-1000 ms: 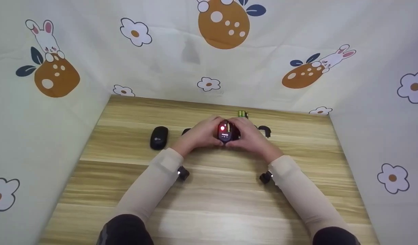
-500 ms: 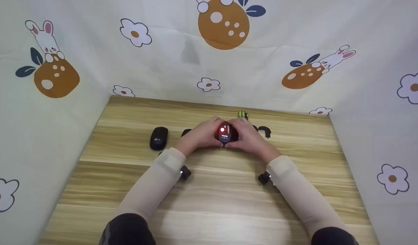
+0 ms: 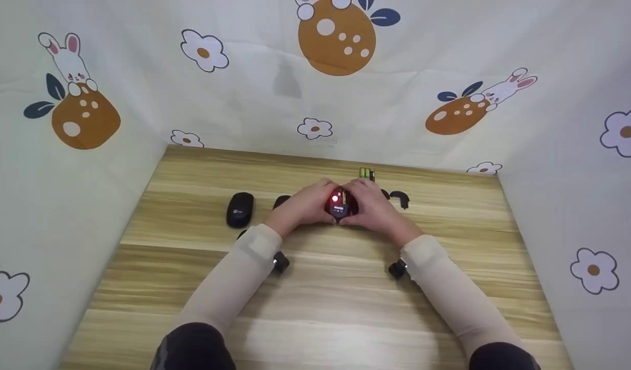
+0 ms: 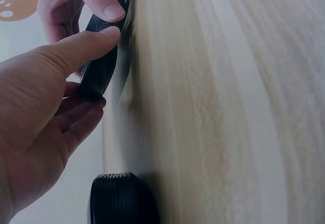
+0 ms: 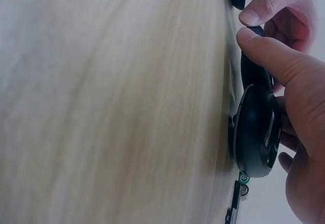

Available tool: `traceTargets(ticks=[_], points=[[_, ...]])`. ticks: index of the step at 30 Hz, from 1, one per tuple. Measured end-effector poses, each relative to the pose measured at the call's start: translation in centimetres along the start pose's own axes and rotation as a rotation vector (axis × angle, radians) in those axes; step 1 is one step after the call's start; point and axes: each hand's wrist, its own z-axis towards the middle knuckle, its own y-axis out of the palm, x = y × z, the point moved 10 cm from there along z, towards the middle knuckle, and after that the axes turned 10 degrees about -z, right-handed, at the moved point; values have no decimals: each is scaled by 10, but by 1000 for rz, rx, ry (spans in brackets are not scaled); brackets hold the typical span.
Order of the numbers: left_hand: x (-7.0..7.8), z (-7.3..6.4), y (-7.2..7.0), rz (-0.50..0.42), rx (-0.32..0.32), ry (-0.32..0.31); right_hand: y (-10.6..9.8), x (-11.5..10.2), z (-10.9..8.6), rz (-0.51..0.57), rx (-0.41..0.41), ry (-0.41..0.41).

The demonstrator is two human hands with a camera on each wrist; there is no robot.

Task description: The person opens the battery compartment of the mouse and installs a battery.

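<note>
My left hand (image 3: 307, 203) and right hand (image 3: 372, 205) both grip a black computer mouse (image 3: 339, 210) from its two sides, underside up. On that underside a red light glows beside an uncovered slot holding a battery (image 3: 345, 197). In the left wrist view, both thumbs press along the near edge of the mouse (image 4: 100, 74) while the fingers curl behind it. The right wrist view shows a second dark mouse (image 5: 256, 132) between the held one and my right palm; from above, my right hand mostly hides it.
A black mouse (image 3: 240, 209) lies at the left, and another (image 3: 281, 201) is partly covered by my left hand. Batteries (image 3: 365, 173) lie behind my right hand. A curved black cover (image 3: 400, 199) sits to its right. Patterned cloth (image 3: 315, 92) walls the table's back and sides.
Both hands and the gripped mouse have shifted slightly toward me, with the left wrist a little farther right. The grip looks the same, and the other things stay in place.
</note>
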Motion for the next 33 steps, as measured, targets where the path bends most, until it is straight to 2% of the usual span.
traceTargets(ticks=[11,23,33], points=[[0,1,4,17,-3,21,3,0,-2,-37,-11,8],[-2,-1,4,49,-2,8,5,0,-2,-59,-26,13],[-4,-3,-1,53,1,-5,0,-2,-5,-20,-17,22]])
